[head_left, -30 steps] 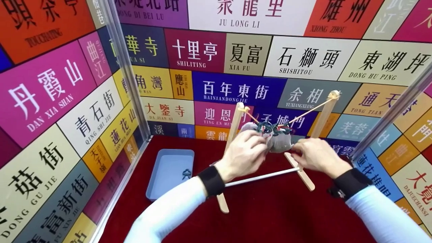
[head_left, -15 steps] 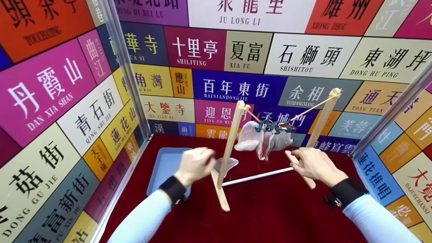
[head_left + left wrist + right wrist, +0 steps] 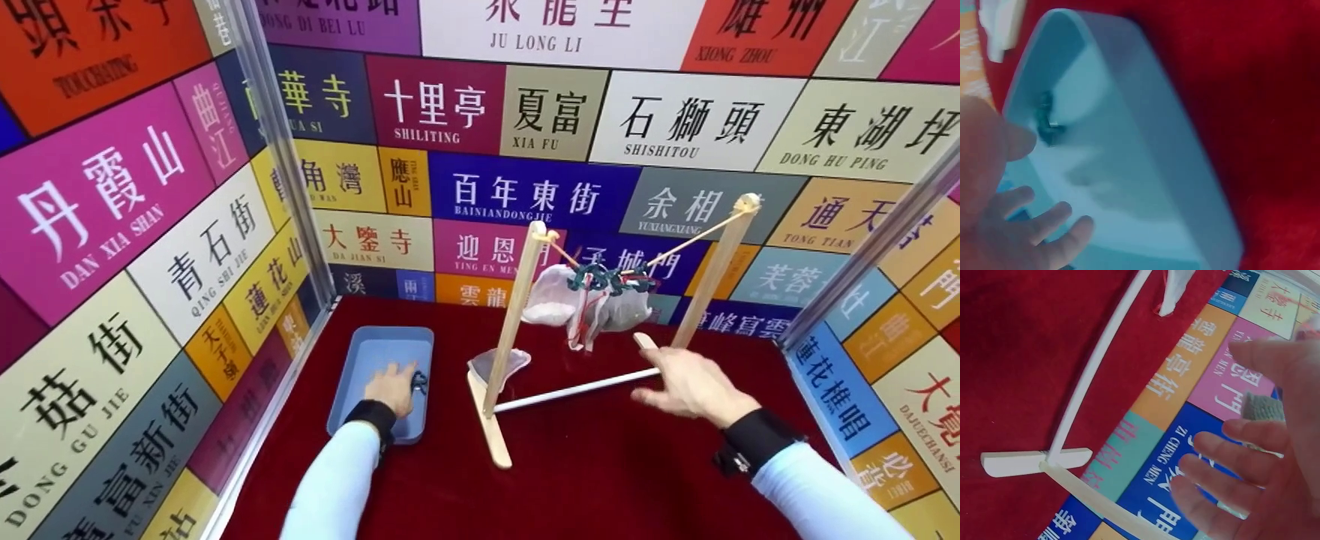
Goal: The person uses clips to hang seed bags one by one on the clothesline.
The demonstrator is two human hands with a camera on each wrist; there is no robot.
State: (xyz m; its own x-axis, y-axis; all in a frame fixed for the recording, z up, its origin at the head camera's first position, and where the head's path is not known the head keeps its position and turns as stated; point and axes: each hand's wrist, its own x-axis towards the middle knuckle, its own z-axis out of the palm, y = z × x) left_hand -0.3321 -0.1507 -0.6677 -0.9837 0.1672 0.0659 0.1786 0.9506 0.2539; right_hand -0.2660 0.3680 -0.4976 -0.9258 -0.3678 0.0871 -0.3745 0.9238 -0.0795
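Observation:
My left hand (image 3: 391,388) reaches into the blue tray (image 3: 343,390) with its fingers apart. Close to its fingertips lies a small dark green piece (image 3: 418,382), perhaps a clip; the left wrist view shows this green piece (image 3: 1047,121) near the thumb, not held. Beside the right post (image 3: 712,277) of a small wooden rack, my right hand (image 3: 694,386) hovers with loose, spread fingers and nothing in them. Thin whitish cloths (image 3: 551,296) hang from the rack's cord (image 3: 694,238), bunched under dark green clips (image 3: 600,277) with red bits among them.
Another thin whitish cloth (image 3: 501,366) lies by the foot of the left post (image 3: 514,322). A white rod (image 3: 577,390) joins the rack's feet low down. Dark red fabric (image 3: 585,480) covers the table, and walls with coloured name signs (image 3: 532,196) stand behind and at the sides.
My left hand has left the hanging cloths and moved left and down into the tray, its fingers spreading. My right hand has stayed by the right post, its fingers loosening.

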